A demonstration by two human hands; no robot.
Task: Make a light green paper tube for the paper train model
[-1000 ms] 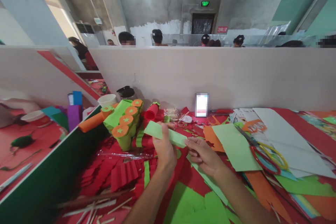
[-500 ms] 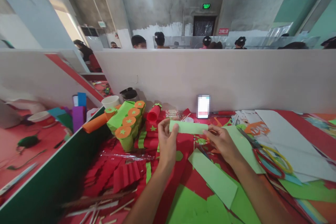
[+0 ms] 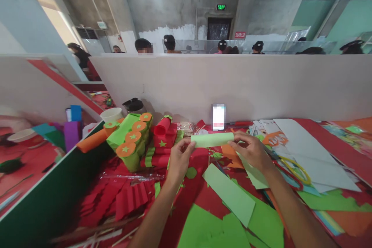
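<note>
both hands up over the cluttered table: left hand [image 3: 178,159] pinches one end of a pale green paper strip [image 3: 212,139], right hand [image 3: 253,150] grips the other, strip level. scissors [image 3: 292,166] lie just right; green paper train [image 3: 129,139] sits left.

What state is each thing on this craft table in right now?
green paper strip, held level
left hand, shut on the strip's left end
right hand, shut on its right end
phone, upright against the partition
scissors, lying on papers
red pleated paper, folded, lying flat
</note>
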